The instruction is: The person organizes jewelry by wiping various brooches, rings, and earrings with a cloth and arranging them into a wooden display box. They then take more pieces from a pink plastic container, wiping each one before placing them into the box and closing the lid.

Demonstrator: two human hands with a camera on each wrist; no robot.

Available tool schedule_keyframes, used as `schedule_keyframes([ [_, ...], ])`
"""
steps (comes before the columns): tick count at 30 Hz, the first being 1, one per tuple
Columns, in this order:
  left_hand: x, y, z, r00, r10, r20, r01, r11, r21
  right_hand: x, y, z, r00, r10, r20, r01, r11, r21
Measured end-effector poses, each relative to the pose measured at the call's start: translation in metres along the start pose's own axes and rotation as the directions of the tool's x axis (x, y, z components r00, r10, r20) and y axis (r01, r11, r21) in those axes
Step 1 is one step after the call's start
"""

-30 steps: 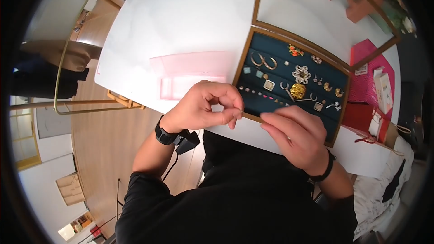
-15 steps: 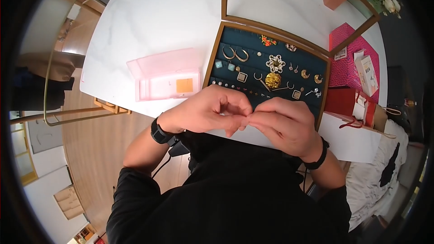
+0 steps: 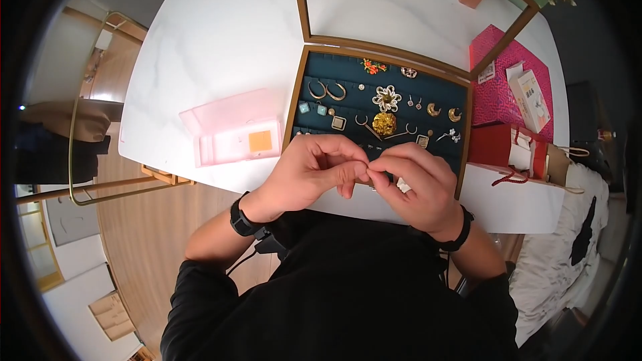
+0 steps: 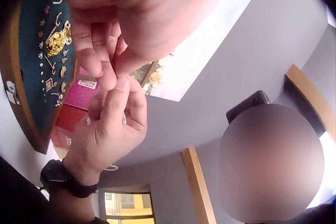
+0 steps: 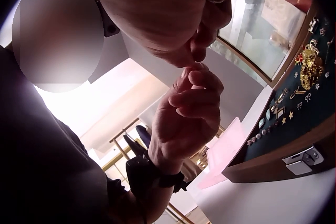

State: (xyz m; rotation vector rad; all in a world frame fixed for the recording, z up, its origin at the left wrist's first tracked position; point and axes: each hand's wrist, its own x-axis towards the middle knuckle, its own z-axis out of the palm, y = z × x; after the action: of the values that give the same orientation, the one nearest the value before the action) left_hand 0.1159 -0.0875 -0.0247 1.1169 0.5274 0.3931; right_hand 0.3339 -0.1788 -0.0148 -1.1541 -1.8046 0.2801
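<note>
In the head view, my left hand (image 3: 311,170) and right hand (image 3: 424,187) meet fingertip to fingertip over the near edge of a jewelry box (image 3: 295,97). Thumb and forefinger of each hand pinch at one spot, where the fingertips hide a tiny item whose kind I cannot tell. Something small and pale (image 3: 403,185) shows inside the right hand's curled fingers. On the box's dark teal lining lie hoop earrings (image 3: 336,90), a silver flower brooch (image 3: 386,98), a gold brooch (image 3: 384,124) and several small earrings. The hands cover the lining's near rows.
The box's glass lid (image 3: 394,20) stands raised behind it. Left of it, an open pink plastic case (image 3: 231,107) contains an orange square (image 3: 260,140). A magenta package (image 3: 491,87) and a red bag (image 3: 491,147) stand on the right of the white table (image 3: 207,27).
One second ago the hands were apart; by half a second ago their fingertips had met, and they remain together. The head view has shifted, and the orange square in the case has come into view.
</note>
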Motion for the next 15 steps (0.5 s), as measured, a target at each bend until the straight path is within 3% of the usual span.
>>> schedule_keyframes([
  [10,0.007,-0.007,0.003,0.998,-0.001,0.058,0.001,1.0,0.009,-0.009,0.001,-0.008,1.0,0.008,0.014,-0.009,1.0,0.029],
  [15,0.009,-0.009,0.008,0.994,-0.067,0.083,0.057,0.991,0.121,-0.025,0.004,-0.011,0.999,0.028,0.044,-0.029,0.999,0.022],
])
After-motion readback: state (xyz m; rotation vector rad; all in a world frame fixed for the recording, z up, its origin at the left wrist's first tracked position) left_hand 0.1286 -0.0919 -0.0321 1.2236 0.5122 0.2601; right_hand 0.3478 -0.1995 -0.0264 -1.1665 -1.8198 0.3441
